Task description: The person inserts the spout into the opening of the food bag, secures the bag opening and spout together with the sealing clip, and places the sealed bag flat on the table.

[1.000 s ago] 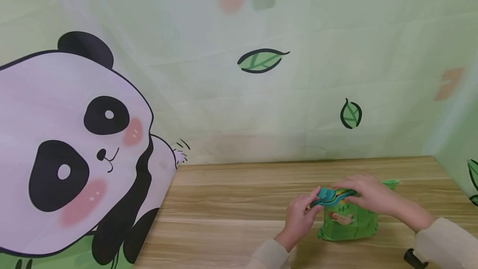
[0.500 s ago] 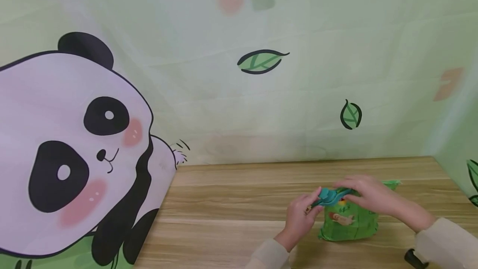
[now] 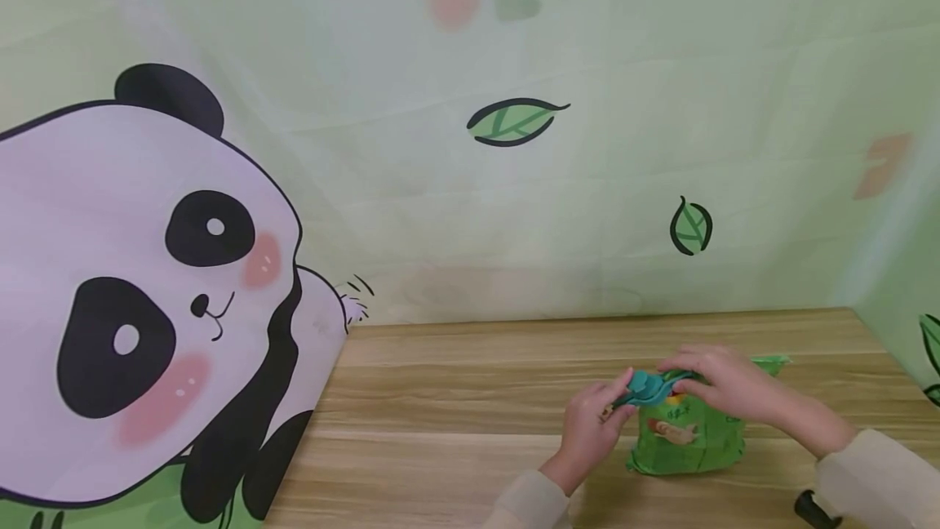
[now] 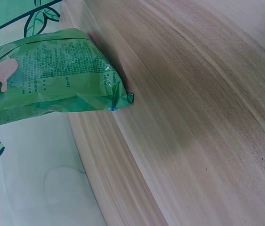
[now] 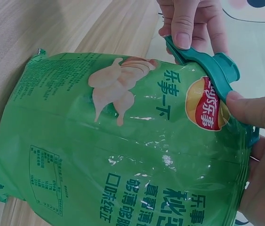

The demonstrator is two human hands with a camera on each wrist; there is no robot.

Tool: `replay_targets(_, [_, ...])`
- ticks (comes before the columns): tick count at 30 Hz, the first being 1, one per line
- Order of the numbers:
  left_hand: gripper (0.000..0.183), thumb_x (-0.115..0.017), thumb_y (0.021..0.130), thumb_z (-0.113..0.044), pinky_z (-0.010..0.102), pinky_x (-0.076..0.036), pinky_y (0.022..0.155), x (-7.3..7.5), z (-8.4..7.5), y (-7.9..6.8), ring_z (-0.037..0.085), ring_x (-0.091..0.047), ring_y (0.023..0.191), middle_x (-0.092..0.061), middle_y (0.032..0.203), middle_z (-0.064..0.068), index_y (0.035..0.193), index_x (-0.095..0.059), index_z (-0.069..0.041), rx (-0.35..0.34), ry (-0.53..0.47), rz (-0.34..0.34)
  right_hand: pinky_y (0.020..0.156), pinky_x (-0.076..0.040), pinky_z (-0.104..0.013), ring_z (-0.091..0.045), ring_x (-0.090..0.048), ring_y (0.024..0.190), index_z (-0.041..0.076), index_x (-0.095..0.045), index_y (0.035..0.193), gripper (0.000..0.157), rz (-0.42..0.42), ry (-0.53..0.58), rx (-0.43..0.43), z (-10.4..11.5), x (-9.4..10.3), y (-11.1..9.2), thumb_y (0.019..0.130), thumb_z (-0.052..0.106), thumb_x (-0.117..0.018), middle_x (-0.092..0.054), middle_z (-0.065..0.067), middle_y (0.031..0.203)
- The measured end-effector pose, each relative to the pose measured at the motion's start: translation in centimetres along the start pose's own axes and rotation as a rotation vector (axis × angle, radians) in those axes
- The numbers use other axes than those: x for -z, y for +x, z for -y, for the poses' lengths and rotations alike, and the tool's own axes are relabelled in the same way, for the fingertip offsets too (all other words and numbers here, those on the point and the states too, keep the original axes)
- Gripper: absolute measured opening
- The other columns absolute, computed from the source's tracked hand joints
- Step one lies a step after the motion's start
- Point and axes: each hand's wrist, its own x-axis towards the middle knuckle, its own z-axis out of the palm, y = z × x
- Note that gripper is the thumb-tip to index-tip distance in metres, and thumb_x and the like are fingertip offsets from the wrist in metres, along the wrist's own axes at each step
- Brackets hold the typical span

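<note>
A green potato chip bag (image 3: pixel 690 439) stands on its lower end on the wooden table. Across its top edge lies a teal bag clip (image 3: pixel 646 387) with a round cap on it. My left hand (image 3: pixel 590 423) pinches the clip's left end between thumb and fingers. At the other end, my right hand (image 3: pixel 723 382) holds the clip and bag top together; in the right wrist view its thumb presses on the clip (image 5: pixel 212 70), while its fingers are behind the bag. The left wrist view shows the bag's lower corner (image 4: pixel 123 99) on the table and only a sliver of a hand.
The wooden table (image 3: pixel 441 398) runs back to a pale green cloth backdrop (image 3: pixel 587 227) with leaves and a large panda (image 3: pixel 198 268) printed on it. A black object (image 3: pixel 817 508) shows beside the right sleeve.
A second before, yellow-green showed between the clip's two arms; now they lie together as one teal bar. The right hand has shifted very slightly, and the left stays in place.
</note>
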Motion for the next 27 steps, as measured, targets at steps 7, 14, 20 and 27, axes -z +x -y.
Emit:
replay_targets(7, [0.043,-0.066,0.077,-0.015,0.002,-0.039,0.063,0.22,-0.22,0.07,0.005,-0.057,0.071,-0.066,0.086,-0.001,0.119,-0.056,-0.008,-0.010,0.022,0.007,0.066,-0.049,-0.029,-0.010,-0.059,0.082,0.011,-0.064,0.100,0.025,-0.005,0.005,-0.018,-0.01,0.01,0.07,0.075,0.010,-0.066,-0.063,0.004,0.093])
replay_targets(14, [0.043,-0.065,0.078,-0.015,0.003,-0.040,0.064,0.15,-0.17,0.04,0.007,-0.058,0.071,-0.066,0.086,0.000,0.119,-0.055,-0.009,0.008,-0.018,0.017,0.067,-0.049,-0.031,-0.015,-0.060,0.083,0.012,-0.064,0.098,0.026,-0.019,0.008,0.003,0.05,0.02,0.17,0.073,0.007,-0.067,-0.064,0.002,0.093])
replay_targets(20, [0.043,-0.065,0.078,-0.015,0.003,-0.041,0.064,0.17,-0.13,0.10,0.008,-0.059,0.071,-0.066,0.086,0.000,0.119,-0.055,-0.006,-0.003,-0.023,0.019,0.065,-0.049,-0.028,-0.012,-0.060,0.081,0.013,-0.065,0.095,0.025,-0.044,0.019,0.020,-0.07,-0.23,0.16,0.071,0.004,-0.068,-0.063,0.003,0.090])
replay_targets(27, [0.043,-0.064,0.079,-0.015,0.005,-0.041,0.065,0.04,0.04,-0.06,0.009,-0.059,0.070,-0.065,0.085,0.002,0.120,-0.054,-0.008,0.011,-0.052,0.025,0.063,-0.048,-0.027,-0.010,-0.059,0.079,0.014,-0.065,0.093,0.026,-0.078,0.015,0.060,-0.18,-0.50,0.15,0.069,0.003,-0.069,-0.063,0.004,0.088])
